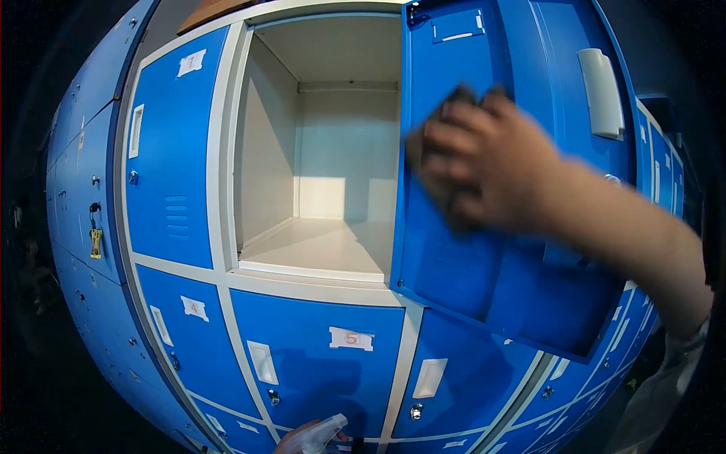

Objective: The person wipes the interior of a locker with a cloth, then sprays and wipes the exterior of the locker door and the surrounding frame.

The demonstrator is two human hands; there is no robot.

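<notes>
Bank of blue lockers seen from the head camera, with one compartment open. The right hand [484, 163] is pressed flat against the inner face of the open door [491, 257], fingers [454, 140] curled over a dark cloth [435, 163] that shows at the fingertips and below the palm; hand and cloth are blurred. The cloth lies near the door's hinge-side edge, in the upper half of the panel. The door swings out to the right of its compartment; its lower edge hangs free above the row beneath, and a pale handle plate [603, 92] sits near its far edge.

The open compartment [325, 151] has pale walls and a bare floor, framed by a white border. Closed doors flank it: one bearing a label [191, 62] on the left, and below it doors with labels reading 4 [194, 307] and 5 [351, 338].

At the bottom edge of the view the left hand [299, 441] is only partly visible, wrapped around the top of a white spray bottle [325, 431], held well below and apart from the open door.
</notes>
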